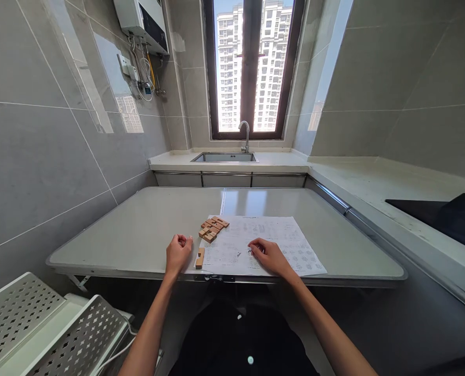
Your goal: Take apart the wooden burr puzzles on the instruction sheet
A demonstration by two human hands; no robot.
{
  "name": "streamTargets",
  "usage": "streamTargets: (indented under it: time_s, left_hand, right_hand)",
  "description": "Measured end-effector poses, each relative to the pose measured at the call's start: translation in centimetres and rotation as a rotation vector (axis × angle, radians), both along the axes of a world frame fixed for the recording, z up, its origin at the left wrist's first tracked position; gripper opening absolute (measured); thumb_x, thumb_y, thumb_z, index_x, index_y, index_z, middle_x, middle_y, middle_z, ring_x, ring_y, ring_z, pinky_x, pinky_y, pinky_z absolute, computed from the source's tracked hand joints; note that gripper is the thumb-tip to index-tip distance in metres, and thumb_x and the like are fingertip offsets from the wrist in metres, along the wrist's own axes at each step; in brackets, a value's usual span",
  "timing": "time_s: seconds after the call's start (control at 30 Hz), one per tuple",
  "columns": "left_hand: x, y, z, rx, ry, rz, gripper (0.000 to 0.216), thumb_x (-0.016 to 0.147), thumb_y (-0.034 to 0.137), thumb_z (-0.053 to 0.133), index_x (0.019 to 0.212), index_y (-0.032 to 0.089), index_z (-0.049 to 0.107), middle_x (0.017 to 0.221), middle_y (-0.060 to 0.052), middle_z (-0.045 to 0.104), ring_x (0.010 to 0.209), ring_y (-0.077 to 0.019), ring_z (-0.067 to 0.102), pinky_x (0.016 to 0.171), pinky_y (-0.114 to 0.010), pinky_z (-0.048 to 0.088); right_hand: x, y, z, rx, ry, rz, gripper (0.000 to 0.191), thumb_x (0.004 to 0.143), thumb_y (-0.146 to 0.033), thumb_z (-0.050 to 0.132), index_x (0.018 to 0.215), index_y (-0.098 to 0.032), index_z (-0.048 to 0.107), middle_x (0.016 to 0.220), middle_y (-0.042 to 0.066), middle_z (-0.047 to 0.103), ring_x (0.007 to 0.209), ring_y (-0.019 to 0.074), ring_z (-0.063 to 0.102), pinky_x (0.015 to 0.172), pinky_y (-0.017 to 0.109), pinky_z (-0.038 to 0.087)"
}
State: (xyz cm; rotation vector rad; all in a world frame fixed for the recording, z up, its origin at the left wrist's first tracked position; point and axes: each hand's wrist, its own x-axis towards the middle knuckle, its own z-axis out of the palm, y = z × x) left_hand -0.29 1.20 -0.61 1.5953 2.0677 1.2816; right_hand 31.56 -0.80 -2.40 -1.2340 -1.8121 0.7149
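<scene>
My left hand point(178, 253) rests on the table near its front edge, fingers curled in, with nothing seen in it. Just right of it a single notched wooden block point(200, 258) lies on the left edge of a printed paper sheet point(271, 230). Farther back, a cluster of several notched wooden blocks point(213, 228) lies at the sheet's upper left corner. My right hand point(269, 254) lies on the middle of the sheet, fingers loosely bent and apart, their tips near small printed drawings. No block is in it.
The pale folding table point(138, 224) has a metal latch point(214, 278) at its front edge. Behind it stand a counter with a sink point(224, 157) and a tap point(247, 136). A perforated white rack point(95, 334) is at lower left; a dark bag point(461, 219) lies on the right counter.
</scene>
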Motion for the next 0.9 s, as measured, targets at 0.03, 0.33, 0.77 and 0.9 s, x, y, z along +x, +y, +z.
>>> streamTargets:
  time_s: [0.03,0.33,0.77,0.9]
  left_hand:
    - [0.0,-0.1,0.0,0.007,-0.013,-0.027,0.026,0.084,0.047,0.056,0.076,0.023,0.051,0.075,0.0,0.063,0.068,-0.0179,0.061,0.069,-0.029,0.046]
    - [1.0,-2.3,1.6,-0.08,0.113,-0.377,0.039,0.083,0.062,0.059,0.089,0.023,0.056,0.061,0.006,0.047,0.06,-0.0161,0.052,0.064,-0.027,0.042]
    - [-1.6,-2.6,3.7,-0.271,0.309,-0.611,0.072,0.065,0.072,0.073,0.117,0.022,0.068,0.084,0.0,0.062,0.075,-0.0195,0.058,0.066,-0.027,0.045]
    - [-0.5,-1.3,2.9,-0.212,0.339,-0.337,0.074,0.068,0.076,0.067,0.115,0.018,0.064,0.082,-0.002,0.066,0.075,-0.0226,0.064,0.061,-0.028,0.043]
  right_hand:
    - [0.0,0.0,0.0,-0.003,-0.001,-0.001,0.029,0.094,-0.042,0.05,0.095,-0.022,0.071,0.08,0.003,0.075,0.073,0.0201,0.065,0.07,0.031,0.048]
    - [0.0,0.2,-0.2,-0.003,0.012,0.002,0.028,0.094,-0.042,0.051,0.093,-0.022,0.071,0.078,0.002,0.074,0.072,0.0199,0.065,0.07,0.031,0.048]
    - [0.0,0.1,-0.2,0.0,0.023,0.003,0.028,0.094,-0.041,0.051,0.093,-0.022,0.071,0.078,0.002,0.074,0.072,0.0194,0.064,0.07,0.031,0.046]
    - [0.0,0.1,-0.2,-0.006,0.024,0.009,0.028,0.094,-0.041,0.051,0.093,-0.022,0.071,0.078,0.002,0.074,0.071,0.0191,0.063,0.069,0.03,0.046]
